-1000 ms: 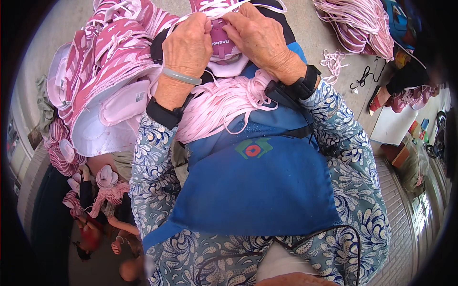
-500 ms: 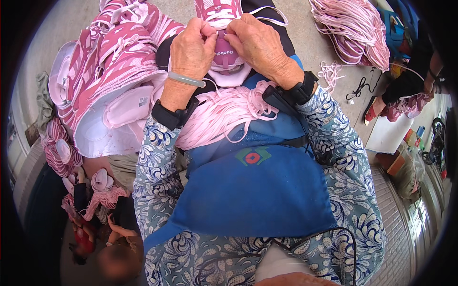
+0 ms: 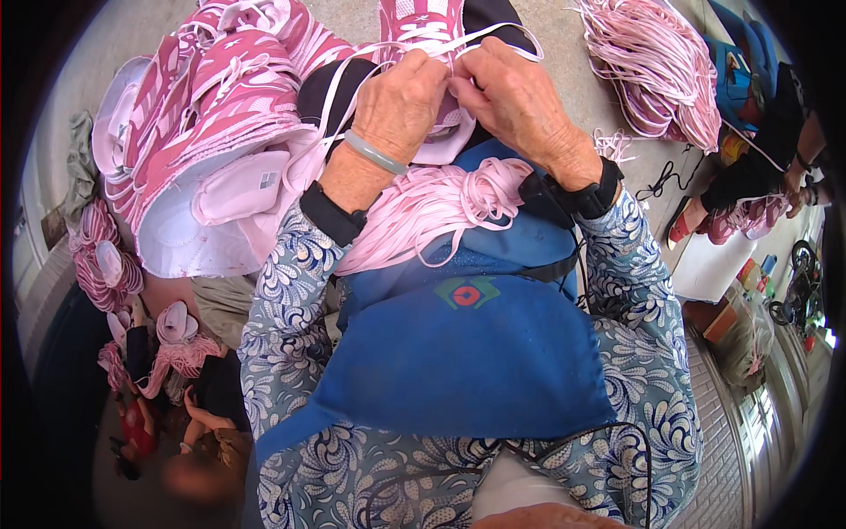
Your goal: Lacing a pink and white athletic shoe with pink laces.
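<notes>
Between my knees lies a pink shoe upper [image 3: 421,11], with white lacing across its front and its toe end partly covered by my hands. My left hand [image 3: 401,104] is closed in a pinch over the tongue, its fingertips on a white shoelace [image 3: 333,101] that loops out to the left. Right beside it, my right hand [image 3: 522,108] pinches at the lace too; the exact grip is hidden behind the fingers. A bundle of pale pink laces [image 3: 441,207] rests on my lap, on the blue apron [image 3: 467,370].
Stacked pink shoe uppers [image 3: 229,132] stand close at my left. A large bunch of pink laces [image 3: 652,66] lies on the floor at the far right, near a black cord [image 3: 665,176]. Other people work at the right edge and the lower left.
Both hands have moved slightly right and closer together, the left turning inward. A white lace now loops out wide to the left of the shoe upper and crosses above my fingers.
</notes>
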`<move>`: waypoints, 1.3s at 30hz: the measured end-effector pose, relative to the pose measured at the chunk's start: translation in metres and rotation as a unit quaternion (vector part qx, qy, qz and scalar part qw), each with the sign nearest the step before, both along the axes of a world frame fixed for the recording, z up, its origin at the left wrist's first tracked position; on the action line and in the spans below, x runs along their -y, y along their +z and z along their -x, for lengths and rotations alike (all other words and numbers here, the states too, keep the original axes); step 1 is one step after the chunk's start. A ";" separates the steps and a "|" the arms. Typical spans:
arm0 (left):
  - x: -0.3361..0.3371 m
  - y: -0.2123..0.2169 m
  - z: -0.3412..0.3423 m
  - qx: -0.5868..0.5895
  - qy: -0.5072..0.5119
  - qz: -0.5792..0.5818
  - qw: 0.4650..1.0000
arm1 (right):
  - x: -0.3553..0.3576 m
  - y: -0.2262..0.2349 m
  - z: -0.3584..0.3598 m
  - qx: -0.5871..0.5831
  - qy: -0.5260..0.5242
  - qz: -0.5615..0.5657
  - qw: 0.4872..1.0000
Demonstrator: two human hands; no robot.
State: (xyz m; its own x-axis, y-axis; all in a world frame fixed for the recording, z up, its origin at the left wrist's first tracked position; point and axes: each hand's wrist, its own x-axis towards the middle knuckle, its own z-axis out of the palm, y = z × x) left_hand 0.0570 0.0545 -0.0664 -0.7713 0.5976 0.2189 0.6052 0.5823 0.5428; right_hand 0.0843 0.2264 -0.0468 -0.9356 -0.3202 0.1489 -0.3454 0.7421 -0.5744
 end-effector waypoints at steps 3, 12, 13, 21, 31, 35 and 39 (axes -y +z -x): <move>0.002 0.012 -0.010 0.094 0.004 -0.076 0.993 | -0.013 0.012 0.007 0.062 -0.024 0.094 0.993; -0.094 0.096 -0.100 0.396 -0.297 -0.421 0.760 | -0.027 0.042 0.007 0.215 -0.028 0.207 0.954; -0.089 0.094 -0.098 0.406 -0.304 -0.395 0.766 | -0.024 0.040 0.005 0.227 -0.024 0.224 0.948; 0.004 0.057 -0.057 0.598 0.060 -0.335 0.725 | -0.003 0.006 0.009 0.088 -0.015 0.153 0.984; 0.017 0.009 -0.006 0.165 0.216 -0.022 0.962 | 0.016 -0.005 0.010 -0.022 -0.022 -0.019 0.999; 0.016 0.002 -0.002 0.139 0.211 -0.047 0.966 | 0.018 -0.013 0.007 0.007 -0.023 -0.007 1.000; 0.015 -0.001 0.002 0.110 0.180 -0.035 0.977 | 0.016 -0.017 0.011 -0.009 -0.025 0.004 1.000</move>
